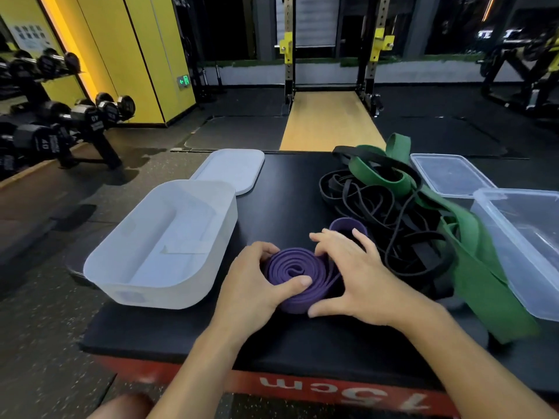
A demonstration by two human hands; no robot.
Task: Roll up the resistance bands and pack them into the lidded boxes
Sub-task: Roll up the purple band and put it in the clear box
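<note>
A purple resistance band (295, 269) lies partly coiled into a flat spiral on the black padded platform (181, 334), with its loose end looping behind my right hand. My left hand (257, 285) grips the coil's left side, its thumb pressed on top near the centre. My right hand (351, 273) curls round the coil's right side, thumb at the front edge and fingers over the top. A tangle of black bands (378, 213) and a wide green band (472, 255) lie to the right. An open white box (163, 246) stands to the left.
The white lid (233, 169) lies behind the white box. A clear plastic box (526, 243) stands at the right edge with its clear lid (450, 175) behind it. A dumbbell rack (60, 122) is on the left and a squat rack (332, 55) farther back.
</note>
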